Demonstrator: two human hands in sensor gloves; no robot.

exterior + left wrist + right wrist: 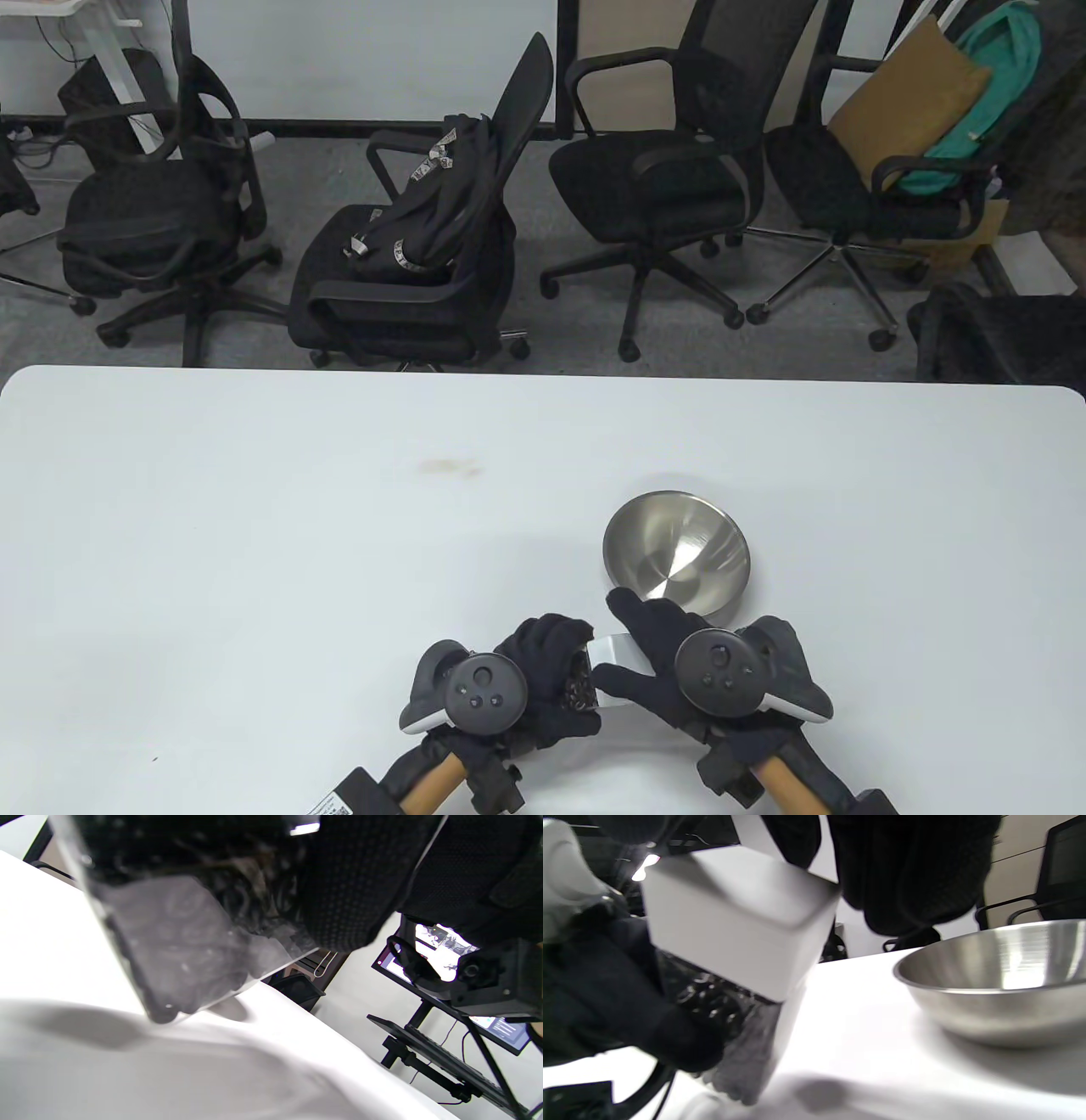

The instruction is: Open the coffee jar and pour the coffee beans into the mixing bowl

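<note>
the white tabletop (254, 526) fills the lower half of the table view, with a faint brown smudge (445, 466) near its middle. past its far edge, across the top of the frame, stands a row of black office chairs (653, 170); one holds a black backpack (441, 204), and the one at upper right holds a tan cushion (908, 110) and a green bag (993, 85).

the steel mixing bowl (676, 552) sits right of centre in the lower part of the frame, upright, its polished inside showing only reflections. in the right wrist view it fills the right side, just beside the jar.

my left hand (543, 679) is at bottom centre, fingers wrapped around the clear body of the coffee jar (585, 679), which is tilted with its top toward the right of the frame. dark coffee beans (579, 686) show through the clear wall between my fingers. in the left wrist view the jar's lower corner hangs above the tabletop, with its shadow underneath.

my right hand (670, 654) is just right of the left one, in front of the bowl. the fingers are spread and curved over the jar's white square lid (734, 921), thumb below and fingers above it. the lid sits on the jar's top. how firmly i grip it i cannot tell.
</note>
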